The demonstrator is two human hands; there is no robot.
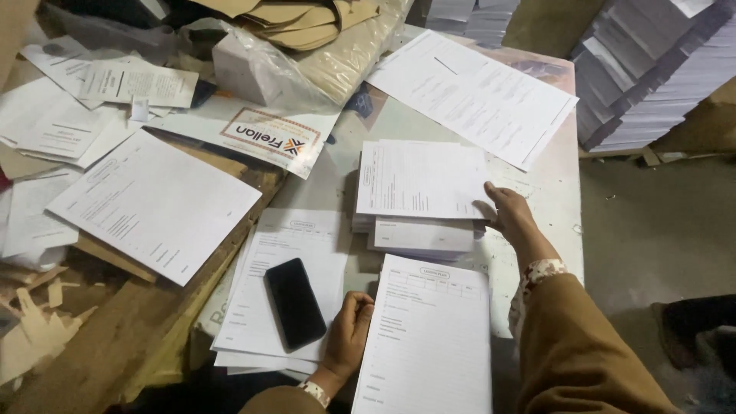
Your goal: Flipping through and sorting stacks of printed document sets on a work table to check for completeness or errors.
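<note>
Bare pale tabletop (552,192) lies open only along the right edge and in a narrow strip between the middle stack of white printed forms (420,184) and the black rectangular phone (294,303), while clear crumpled plastic wrapping (307,61) blocks the back.

Black phone (294,303) laid face down on white form pile (307,238), just left of left-hand fingers (356,310)
Large printed sheet (471,96) spread on pale table (556,192), beyond right-hand fingers (494,193)
Sheet with orange-bordered panel (268,136) set far left of those fingers, partly tucked under clear plastic bag (345,65) filled with brown card pieces (303,23)
Loose forms (153,203) scattered over wooden board (115,337), well left of left-hand fingers
Tall paper stacks (652,73) seen right of and beyond right-hand fingers
</note>
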